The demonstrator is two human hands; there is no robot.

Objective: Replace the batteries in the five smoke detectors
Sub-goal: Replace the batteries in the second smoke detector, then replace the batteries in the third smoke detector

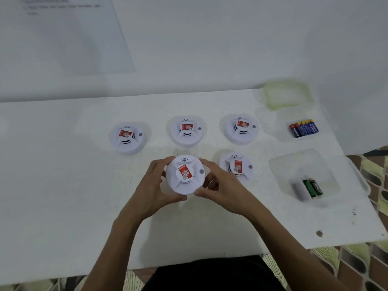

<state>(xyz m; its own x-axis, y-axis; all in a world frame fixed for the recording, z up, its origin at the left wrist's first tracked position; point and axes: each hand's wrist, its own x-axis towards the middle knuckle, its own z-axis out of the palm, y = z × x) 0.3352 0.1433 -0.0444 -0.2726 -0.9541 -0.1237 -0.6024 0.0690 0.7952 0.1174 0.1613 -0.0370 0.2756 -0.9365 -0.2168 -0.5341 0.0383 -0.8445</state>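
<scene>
The left hand (155,185) and the right hand (222,185) hold one detector (185,175) between them, low over the white surface (63,185). Each grip is clamped on its rim, thumb at the near edge, fingers at the far edge. The detector is round and face up: its wave mark points away from the person, its grey button is to the right, and its red label runs from far-left to near-right. A second detector (237,168) lies just to the right, with three detectors (186,131) in a row behind. At the right, blue batteries (303,128) and, nearer, green batteries (312,187) in a clear box (279,164) lie with their long axes roughly away from the person.
</scene>
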